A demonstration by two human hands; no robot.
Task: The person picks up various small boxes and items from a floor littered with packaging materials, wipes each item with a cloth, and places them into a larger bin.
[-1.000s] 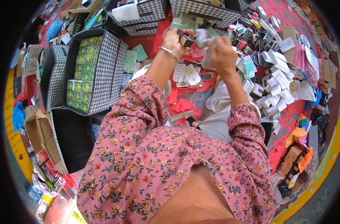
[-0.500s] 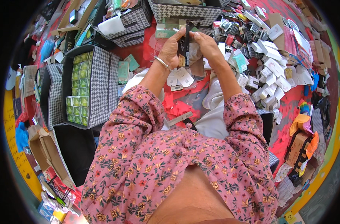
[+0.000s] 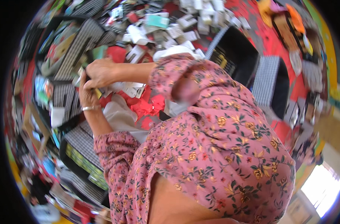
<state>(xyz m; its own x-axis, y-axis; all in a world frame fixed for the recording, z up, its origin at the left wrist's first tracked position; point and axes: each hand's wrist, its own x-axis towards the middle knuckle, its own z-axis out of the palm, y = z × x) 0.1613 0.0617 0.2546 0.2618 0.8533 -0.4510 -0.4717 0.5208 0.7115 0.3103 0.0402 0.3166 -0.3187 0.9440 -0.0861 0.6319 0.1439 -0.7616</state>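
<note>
My left hand (image 3: 88,92), with a silver bangle at the wrist, is raised at the left of the view, fingers closed. Against it presses my right hand (image 3: 102,73), its fingers bent over the same spot. Between them is a slim black box (image 3: 87,77), of which only a dark sliver shows; the hands and motion blur hide the rest. Beneath the hands, white cards (image 3: 134,89) lie by torn red paper (image 3: 149,106) between my legs.
Many small white boxes (image 3: 138,34) are heaped beyond my right arm. An open black bin (image 3: 235,56) holding black boxes with gold print stands to the right. At left are houndstooth-patterned bins, one with green boxes (image 3: 84,164).
The whole view has swung to the right, so my hands now appear farther left. My right hand has come over against the left one, covering most of the black box.
</note>
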